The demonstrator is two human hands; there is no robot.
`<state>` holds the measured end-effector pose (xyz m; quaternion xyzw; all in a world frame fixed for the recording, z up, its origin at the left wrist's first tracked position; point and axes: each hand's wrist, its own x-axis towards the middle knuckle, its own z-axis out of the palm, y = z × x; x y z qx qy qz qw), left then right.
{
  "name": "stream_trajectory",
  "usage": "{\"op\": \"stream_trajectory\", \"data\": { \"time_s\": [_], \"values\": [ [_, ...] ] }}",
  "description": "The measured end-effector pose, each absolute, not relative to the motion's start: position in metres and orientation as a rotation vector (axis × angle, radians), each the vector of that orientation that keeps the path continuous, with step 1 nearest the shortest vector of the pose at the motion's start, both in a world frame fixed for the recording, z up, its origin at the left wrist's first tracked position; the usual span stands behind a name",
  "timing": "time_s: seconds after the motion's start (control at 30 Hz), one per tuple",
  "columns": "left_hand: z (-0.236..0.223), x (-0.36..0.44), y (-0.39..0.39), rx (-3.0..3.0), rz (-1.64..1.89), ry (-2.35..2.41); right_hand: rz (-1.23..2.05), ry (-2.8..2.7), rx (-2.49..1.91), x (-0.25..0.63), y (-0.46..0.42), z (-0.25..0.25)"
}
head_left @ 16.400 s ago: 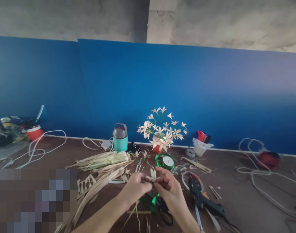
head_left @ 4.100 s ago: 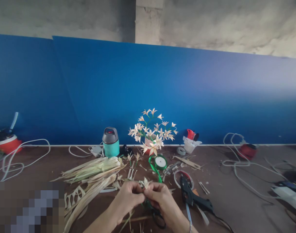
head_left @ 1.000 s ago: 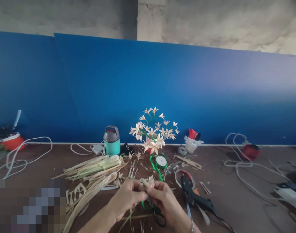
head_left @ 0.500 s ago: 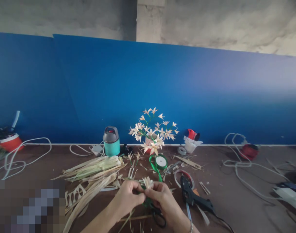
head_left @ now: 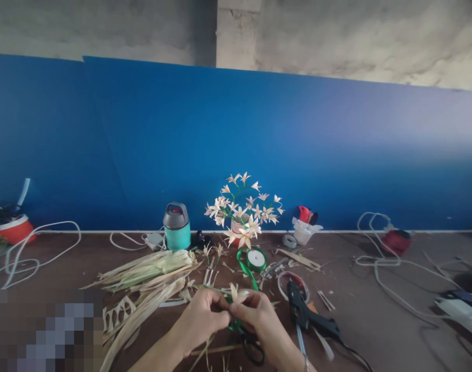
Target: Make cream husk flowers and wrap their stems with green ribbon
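Between my two hands is a pale husk flower (head_left: 238,294), its petals pointing up. My left hand (head_left: 205,311) pinches just below it on the left, where green ribbon shows. With thumb and fingers closed, my right hand (head_left: 259,312) grips the flower's base from the right. The fingers hide the stem. Black-handled scissors (head_left: 253,352) lie beneath my right hand. A green ribbon roll (head_left: 256,259) rests beyond the hands, its loose end trailing towards them. Behind it, similar flowers (head_left: 244,212) with green stems stand in a striped pot.
Dried husks (head_left: 154,268) are heaped on the left. To the right lie a black glue gun (head_left: 311,312) with its cord and a roll of tape (head_left: 293,287). A teal flask (head_left: 177,230) and a white cup (head_left: 303,232) stand near the blue partition (head_left: 182,144).
The flower has turned slightly between my fingers, so its petals face another way. Both hands stay in almost the same place.
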<state>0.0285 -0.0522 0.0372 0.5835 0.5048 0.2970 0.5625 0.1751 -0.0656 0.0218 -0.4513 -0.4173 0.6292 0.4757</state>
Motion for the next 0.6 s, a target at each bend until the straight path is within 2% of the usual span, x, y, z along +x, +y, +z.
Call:
{"op": "stream_trajectory", "data": {
  "time_s": [0.13, 0.33, 0.6],
  "values": [
    [0.037, 0.028, -0.049, 1.598, 0.954, 1.097, 1.537, -1.008, -1.008, 0.176, -0.066, 0.026],
    [0.032, 0.026, -0.050, 2.022, 1.380, 1.021, 1.246, -1.034, -0.955, 0.177, -0.075, 0.032],
    [0.018, 0.024, -0.050, 2.357, 1.572, 1.037, 1.511, -1.010, -0.916, 0.165, -0.086, 0.039]
  ]
}}
